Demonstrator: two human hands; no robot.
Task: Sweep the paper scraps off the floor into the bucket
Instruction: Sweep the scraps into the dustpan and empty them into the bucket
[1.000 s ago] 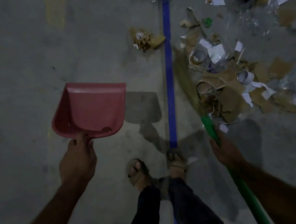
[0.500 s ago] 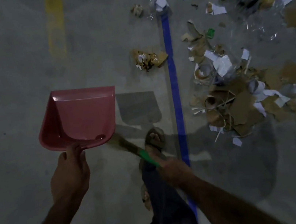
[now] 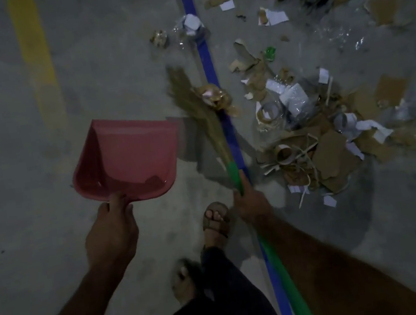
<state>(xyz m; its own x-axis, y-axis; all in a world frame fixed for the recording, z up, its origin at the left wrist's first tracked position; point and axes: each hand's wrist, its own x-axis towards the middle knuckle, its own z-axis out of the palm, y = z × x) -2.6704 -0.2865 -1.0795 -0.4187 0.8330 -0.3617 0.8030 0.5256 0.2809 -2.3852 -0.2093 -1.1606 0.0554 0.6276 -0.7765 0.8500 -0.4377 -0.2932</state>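
Observation:
My left hand grips the rear edge of a pink dustpan, held above the floor with its mouth pointing away from me. My right hand grips the green handle of a broom. The straw bristles are blurred and touch a small crumpled clump of paper lying on the blue floor line. A large pile of cardboard and white paper scraps covers the floor to the right of the line. No bucket is in view.
A blue tape line runs up the grey concrete floor, and a yellow line lies at the left. Clear plastic wrap and more scraps lie at the upper right. My sandalled feet stand between my arms.
The broom swung from the big pile across to the left near the dustpan, then forward to the small clump on the blue line. The clump has shifted rightwards onto the line. I stepped forward.

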